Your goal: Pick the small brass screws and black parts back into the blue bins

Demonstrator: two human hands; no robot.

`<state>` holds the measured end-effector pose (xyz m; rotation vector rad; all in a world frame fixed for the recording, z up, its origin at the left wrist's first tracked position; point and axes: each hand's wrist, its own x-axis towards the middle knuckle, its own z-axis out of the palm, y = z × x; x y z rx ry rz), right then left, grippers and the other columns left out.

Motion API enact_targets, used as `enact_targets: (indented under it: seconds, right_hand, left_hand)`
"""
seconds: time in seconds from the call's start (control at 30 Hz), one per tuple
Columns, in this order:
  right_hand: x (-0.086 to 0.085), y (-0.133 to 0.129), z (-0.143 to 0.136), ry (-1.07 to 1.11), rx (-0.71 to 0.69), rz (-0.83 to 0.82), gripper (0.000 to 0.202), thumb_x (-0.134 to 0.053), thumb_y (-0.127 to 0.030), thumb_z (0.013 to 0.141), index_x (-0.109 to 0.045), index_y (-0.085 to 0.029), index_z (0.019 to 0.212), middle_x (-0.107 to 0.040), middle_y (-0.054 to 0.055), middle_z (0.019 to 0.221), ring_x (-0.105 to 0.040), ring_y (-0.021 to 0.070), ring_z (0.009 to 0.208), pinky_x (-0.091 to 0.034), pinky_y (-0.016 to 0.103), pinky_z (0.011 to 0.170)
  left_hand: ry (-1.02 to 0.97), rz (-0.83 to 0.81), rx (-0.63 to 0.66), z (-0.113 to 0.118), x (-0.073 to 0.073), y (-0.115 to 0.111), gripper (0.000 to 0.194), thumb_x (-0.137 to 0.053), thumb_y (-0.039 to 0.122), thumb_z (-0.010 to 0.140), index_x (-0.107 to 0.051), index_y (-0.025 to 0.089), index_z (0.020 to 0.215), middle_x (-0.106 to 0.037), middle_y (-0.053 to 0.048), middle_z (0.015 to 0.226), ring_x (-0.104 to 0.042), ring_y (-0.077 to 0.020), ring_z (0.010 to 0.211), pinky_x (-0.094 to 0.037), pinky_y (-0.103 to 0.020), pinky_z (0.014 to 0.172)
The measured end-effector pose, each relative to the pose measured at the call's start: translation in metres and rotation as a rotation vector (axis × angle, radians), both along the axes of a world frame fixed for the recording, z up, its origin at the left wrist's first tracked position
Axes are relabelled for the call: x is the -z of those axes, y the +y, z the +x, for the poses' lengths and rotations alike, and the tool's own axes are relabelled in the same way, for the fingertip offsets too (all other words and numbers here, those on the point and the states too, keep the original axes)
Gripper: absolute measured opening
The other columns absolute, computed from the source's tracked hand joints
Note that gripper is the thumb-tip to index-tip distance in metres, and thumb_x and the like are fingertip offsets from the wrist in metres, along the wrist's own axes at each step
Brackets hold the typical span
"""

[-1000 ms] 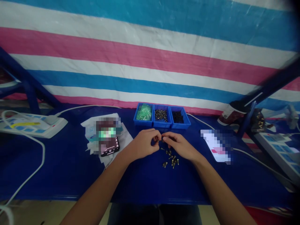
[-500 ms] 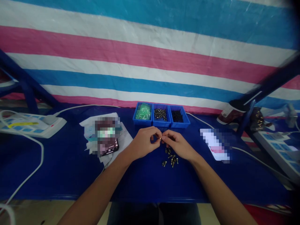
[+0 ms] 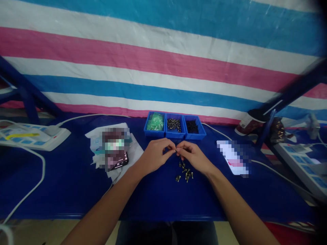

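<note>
My left hand (image 3: 159, 153) is closed in a pinch, thumb against forefinger, on what looks like a small brass-coloured screw, mostly covered by the fingertips. Touching it from the other side, my right hand (image 3: 192, 154) is also pinched, its fingers curled; whatever sits in them is hidden. Just below the right hand, several brass-coloured screws with dark heads (image 3: 188, 174) lie loose on the blue table (image 3: 163, 200). Beyond the hands stand three joined blue bins: the middle one holds metal screws (image 3: 174, 125), the right one small black parts (image 3: 192, 127).
The left bin holds green-tinted plastic bags (image 3: 155, 121). A phone (image 3: 120, 161) lies on white papers (image 3: 135, 146) at left, a bright-screened device (image 3: 232, 158) at right. Power strips (image 3: 55, 137) and white cables run along both sides. A cup (image 3: 249, 122) leans back right.
The fingertips of both hands have come closer together, covering the brass glint that showed between them. The whole view has shifted slightly; the loose screws lie as before.
</note>
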<state>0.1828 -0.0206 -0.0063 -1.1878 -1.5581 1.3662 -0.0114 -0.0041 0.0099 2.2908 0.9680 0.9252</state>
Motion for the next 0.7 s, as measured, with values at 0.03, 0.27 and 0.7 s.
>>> enact_targets:
  seconds: [0.03,0.27,0.7]
  right_hand:
    - [-0.001,0.000,0.001,0.001,-0.005,-0.008,0.019,-0.061,-0.036,0.087,-0.063,-0.018,0.089,-0.062,0.000,0.073,-0.051,0.0110,0.060,-0.038,0.025,0.057]
    - [-0.006,-0.001,0.006,-0.030,-0.031,0.015,0.032,-0.053,-0.044,0.092,-0.059,-0.018,0.075,-0.051,-0.003,0.059,-0.047,0.0114,0.055,-0.037,0.027,0.057]
    - [0.004,-0.001,0.009,-0.717,0.119,0.215,0.022,-0.063,-0.042,0.083,-0.064,-0.024,0.096,-0.064,0.000,0.070,-0.057,0.0164,0.063,-0.033,0.028,0.058]
  left_hand:
    - [0.004,0.004,0.002,0.000,0.000,0.000,0.007,-0.060,0.017,0.087,-0.066,0.020,0.084,-0.068,0.001,0.081,-0.060,-0.0114,0.070,-0.046,-0.027,0.068]
    - [-0.103,0.030,-0.234,-0.003,-0.009,-0.002,0.012,-0.063,0.032,0.088,-0.066,0.021,0.091,-0.070,0.001,0.082,-0.062,-0.0125,0.071,-0.046,-0.026,0.064]
    - [-0.046,-0.038,-0.333,-0.002,-0.002,0.002,0.011,-0.058,0.027,0.088,-0.065,0.020,0.085,-0.068,0.001,0.076,-0.063,-0.0131,0.068,-0.046,-0.026,0.064]
